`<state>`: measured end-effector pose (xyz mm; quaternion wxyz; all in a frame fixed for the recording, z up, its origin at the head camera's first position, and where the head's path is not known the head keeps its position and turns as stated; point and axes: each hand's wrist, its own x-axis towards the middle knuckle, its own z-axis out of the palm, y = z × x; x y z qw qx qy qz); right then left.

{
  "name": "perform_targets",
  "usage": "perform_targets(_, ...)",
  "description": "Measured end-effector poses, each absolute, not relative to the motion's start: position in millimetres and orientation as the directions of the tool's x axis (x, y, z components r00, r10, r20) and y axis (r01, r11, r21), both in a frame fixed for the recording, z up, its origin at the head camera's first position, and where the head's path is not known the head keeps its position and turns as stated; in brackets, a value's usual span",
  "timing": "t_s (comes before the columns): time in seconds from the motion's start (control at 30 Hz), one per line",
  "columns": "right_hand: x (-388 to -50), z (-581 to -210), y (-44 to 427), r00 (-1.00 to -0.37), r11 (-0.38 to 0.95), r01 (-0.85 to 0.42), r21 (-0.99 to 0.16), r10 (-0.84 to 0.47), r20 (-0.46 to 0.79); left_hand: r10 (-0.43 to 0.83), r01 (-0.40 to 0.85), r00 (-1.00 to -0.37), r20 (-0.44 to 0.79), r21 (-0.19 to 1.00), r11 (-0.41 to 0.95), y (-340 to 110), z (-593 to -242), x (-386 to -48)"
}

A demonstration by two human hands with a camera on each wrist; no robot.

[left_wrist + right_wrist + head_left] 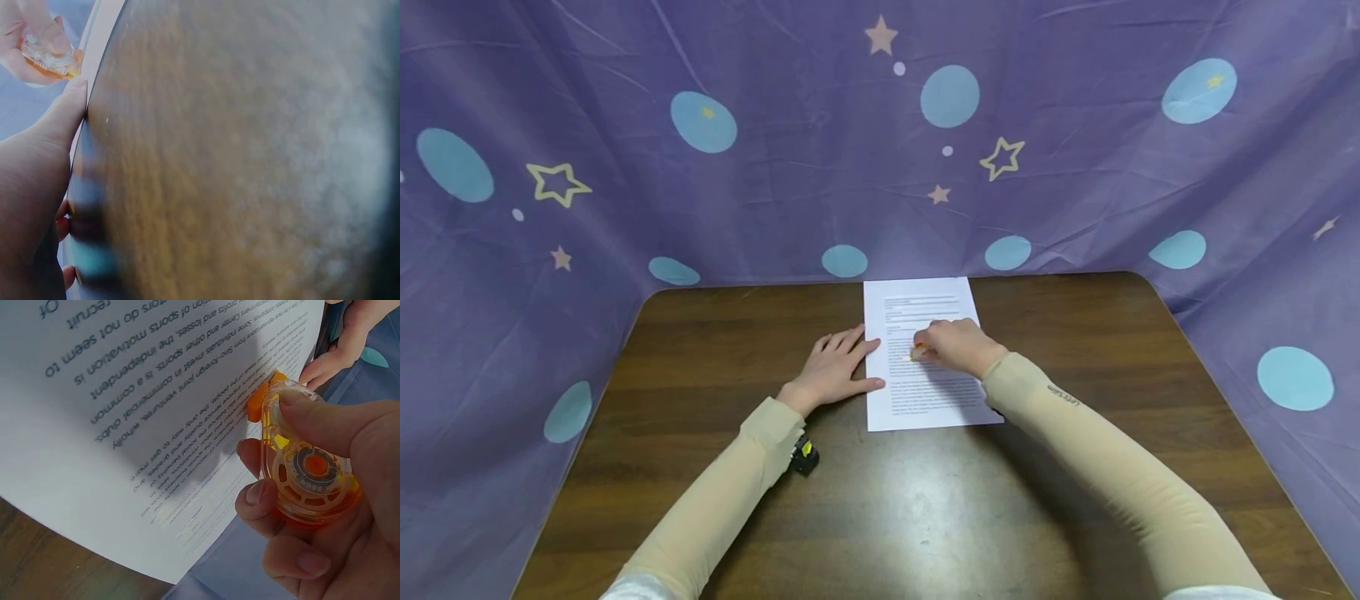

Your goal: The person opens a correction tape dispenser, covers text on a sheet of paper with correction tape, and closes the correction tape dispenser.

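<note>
A printed sheet of paper (936,408) lies flat toward the back of the table. My right hand (958,346) grips a clear and orange correction tape dispenser (312,469) over the middle of the text. In the right wrist view, thumb and curled fingers hold its round body, and its orange tip (257,403) is at the printed lines. Whether the tip touches the paper is hard to tell. My left hand (835,371) rests with spread fingers at the sheet's left edge, its thumb and fingertips on the margin.
The brown wooden table (715,350) extends around the sheet. A black device with a yellow mark (806,456) sits beside the left wrist. A purple curtain (790,192) with stars and blue spots hangs behind the table and along its sides.
</note>
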<state>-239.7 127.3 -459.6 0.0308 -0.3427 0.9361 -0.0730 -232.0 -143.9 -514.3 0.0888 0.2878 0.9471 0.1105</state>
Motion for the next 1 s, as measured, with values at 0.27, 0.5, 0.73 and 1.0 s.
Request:
perform_targets(0.27, -241, -461, 135, -0.771, 0.765, -0.625, -0.157, -0.636, -0.031, 0.558, 0.517, -0.820, -0.128, 0.256, 0.817, -141, -509, -231)
perform_targets(0.5, -241, -461, 141, -0.776, 0.770, -0.616, -0.166, -0.629, -0.043, 0.560, 0.521, -0.821, -0.112, 0.255, 0.815, -142, -511, -231)
perform_targets(0.73, -240, -461, 147, -0.787, 0.783, -0.601, -0.157, -0.615, -0.052, 0.565, 0.528, -0.820, -0.095, 0.256, 0.810, -143, -514, -232)
perform_targets(1.0, -239, -461, 156, -0.783, 0.775, -0.612, -0.155, -0.622, -0.020, 0.559, 0.521, -0.822, -0.108, 0.255, 0.815, -143, -514, -232)
